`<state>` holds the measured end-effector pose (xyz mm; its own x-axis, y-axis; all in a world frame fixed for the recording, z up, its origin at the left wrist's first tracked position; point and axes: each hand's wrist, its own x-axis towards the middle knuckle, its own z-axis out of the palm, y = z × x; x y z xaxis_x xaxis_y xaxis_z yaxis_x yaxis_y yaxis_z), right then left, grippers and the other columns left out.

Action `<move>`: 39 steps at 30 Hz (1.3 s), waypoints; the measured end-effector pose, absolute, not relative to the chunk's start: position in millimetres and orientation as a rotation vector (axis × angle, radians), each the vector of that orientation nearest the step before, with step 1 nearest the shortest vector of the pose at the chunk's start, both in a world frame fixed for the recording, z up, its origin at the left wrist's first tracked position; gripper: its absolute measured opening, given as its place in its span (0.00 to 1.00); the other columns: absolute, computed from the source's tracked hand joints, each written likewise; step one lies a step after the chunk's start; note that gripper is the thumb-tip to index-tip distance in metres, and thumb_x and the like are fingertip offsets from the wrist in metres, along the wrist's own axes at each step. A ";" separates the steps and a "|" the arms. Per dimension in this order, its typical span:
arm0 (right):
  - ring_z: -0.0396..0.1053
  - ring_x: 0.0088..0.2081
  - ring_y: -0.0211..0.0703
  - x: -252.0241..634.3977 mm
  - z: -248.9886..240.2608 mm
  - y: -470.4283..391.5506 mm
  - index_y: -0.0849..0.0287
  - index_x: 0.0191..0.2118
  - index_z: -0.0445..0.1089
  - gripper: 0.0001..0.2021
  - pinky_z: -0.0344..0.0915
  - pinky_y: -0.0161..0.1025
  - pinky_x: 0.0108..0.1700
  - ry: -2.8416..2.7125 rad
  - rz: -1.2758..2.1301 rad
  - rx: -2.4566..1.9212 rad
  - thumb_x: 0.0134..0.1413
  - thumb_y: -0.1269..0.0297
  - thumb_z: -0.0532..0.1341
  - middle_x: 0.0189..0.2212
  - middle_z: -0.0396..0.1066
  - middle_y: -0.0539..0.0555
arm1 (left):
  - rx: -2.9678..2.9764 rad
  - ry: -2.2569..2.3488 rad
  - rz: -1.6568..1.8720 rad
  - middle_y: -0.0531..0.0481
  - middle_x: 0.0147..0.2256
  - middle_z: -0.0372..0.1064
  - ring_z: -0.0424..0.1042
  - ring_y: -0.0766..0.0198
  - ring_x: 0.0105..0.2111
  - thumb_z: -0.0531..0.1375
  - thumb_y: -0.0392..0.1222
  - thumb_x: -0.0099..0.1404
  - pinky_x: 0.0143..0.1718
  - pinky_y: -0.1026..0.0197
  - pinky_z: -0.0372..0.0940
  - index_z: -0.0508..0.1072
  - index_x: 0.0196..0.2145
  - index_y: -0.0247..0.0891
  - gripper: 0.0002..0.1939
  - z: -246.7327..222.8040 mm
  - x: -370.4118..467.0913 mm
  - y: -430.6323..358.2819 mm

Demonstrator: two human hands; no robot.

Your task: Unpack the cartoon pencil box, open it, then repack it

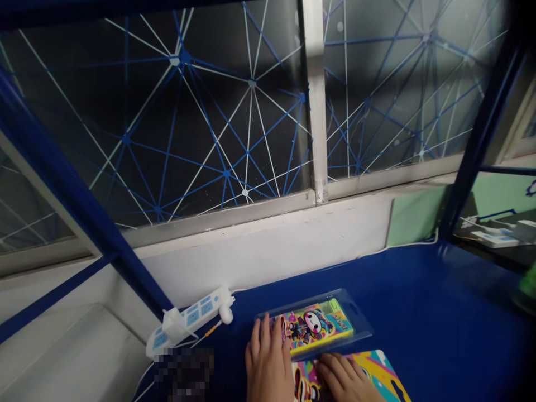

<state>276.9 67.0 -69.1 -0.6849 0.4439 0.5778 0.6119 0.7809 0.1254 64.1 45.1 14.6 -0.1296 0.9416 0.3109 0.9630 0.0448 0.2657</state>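
A small colourful cartoon box (316, 326) with yellow edges lies in a clear plastic blister shell (362, 326) on the blue tabletop. My left hand (270, 363) rests on the left end of the shell and box, its fingers stretched out and slightly apart. Just in front lies a bright printed backing card (381, 371) with a dark hang hole at its right corner. My right hand (347, 377) lies over this card, fingers together and gently bent, thumb hidden. The card's near part runs out of view.
A white power strip (201, 312) with plugs and a cable sits at the back left of the blue table (439, 312). Blue frame posts (96, 201) flank the table. Behind are a low white wall (268, 251) and patterned windows. A blurred patch covers something at the front left.
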 end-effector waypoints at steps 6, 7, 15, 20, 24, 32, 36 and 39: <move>0.73 0.36 0.50 283.3 -67.4 66.9 0.57 0.47 0.67 0.13 0.64 0.42 0.40 -2.232 -0.499 -1.035 0.60 0.70 0.50 0.39 0.77 0.55 | -2.332 -2.351 -0.497 0.51 0.70 0.46 0.44 0.53 0.70 0.40 0.46 0.73 0.68 0.43 0.48 0.59 0.66 0.45 0.27 50.5 101.6 71.2; 0.73 0.36 0.50 285.0 -65.5 66.7 0.57 0.45 0.67 0.12 0.64 0.42 0.40 -2.249 -0.479 -1.051 0.58 0.70 0.52 0.38 0.77 0.55 | -2.376 -2.338 -0.498 0.52 0.71 0.46 0.43 0.54 0.71 0.40 0.47 0.73 0.68 0.43 0.47 0.58 0.67 0.46 0.27 50.4 105.6 75.0; 0.71 0.34 0.49 306.2 -56.7 64.6 0.55 0.40 0.64 0.12 0.61 0.39 0.37 -2.330 0.001 -1.195 0.49 0.68 0.63 0.36 0.75 0.55 | -2.489 -2.258 -0.470 0.60 0.70 0.44 0.40 0.55 0.71 0.42 0.59 0.72 0.70 0.39 0.38 0.55 0.67 0.58 0.27 30.5 105.5 84.4; 0.70 0.27 0.45 333.3 0.1 59.1 0.53 0.37 0.67 0.11 0.55 0.36 0.29 -2.343 0.710 -1.412 0.53 0.55 0.65 0.27 0.74 0.50 | -2.522 -2.246 -0.395 0.62 0.70 0.44 0.42 0.56 0.71 0.43 0.54 0.72 0.69 0.38 0.40 0.56 0.66 0.58 0.26 35.6 99.9 83.4; 0.70 0.30 0.44 383.1 36.5 77.1 0.54 0.33 0.71 0.17 0.56 0.36 0.31 -2.290 0.829 -1.477 0.60 0.46 0.58 0.29 0.75 0.51 | -2.582 -2.239 -0.264 0.62 0.70 0.44 0.41 0.56 0.71 0.45 0.49 0.71 0.69 0.39 0.41 0.55 0.66 0.56 0.27 44.9 95.0 76.8; 0.71 0.30 0.46 474.0 36.0 154.0 0.59 0.31 0.76 0.28 0.58 0.36 0.29 -2.265 0.841 -1.698 0.58 0.38 0.55 0.28 0.78 0.54 | -2.471 -2.196 -0.225 0.56 0.65 0.56 0.55 0.49 0.67 0.51 0.46 0.68 0.64 0.33 0.52 0.68 0.59 0.55 0.23 31.9 97.6 61.1; 0.74 0.31 0.47 471.0 46.7 161.4 0.57 0.31 0.78 0.23 0.59 0.36 0.30 -2.299 0.784 -1.741 0.58 0.42 0.58 0.29 0.79 0.53 | -2.343 -2.073 -0.309 0.54 0.63 0.61 0.61 0.49 0.64 0.52 0.41 0.67 0.61 0.33 0.58 0.72 0.56 0.54 0.22 19.4 102.1 57.9; 0.74 0.30 0.47 456.9 54.4 159.6 0.54 0.29 0.78 0.20 0.58 0.37 0.31 -2.312 0.614 -1.830 0.58 0.44 0.59 0.28 0.79 0.53 | -2.300 -2.008 -0.278 0.53 0.62 0.63 0.64 0.50 0.62 0.53 0.39 0.67 0.59 0.35 0.61 0.73 0.55 0.54 0.22 18.9 103.9 57.4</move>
<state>456.9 159.6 54.4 -0.2566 0.9552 -0.1475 0.9025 0.1822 -0.3902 103.9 57.4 18.9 0.1269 0.9744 0.1856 0.9882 -0.1404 0.0617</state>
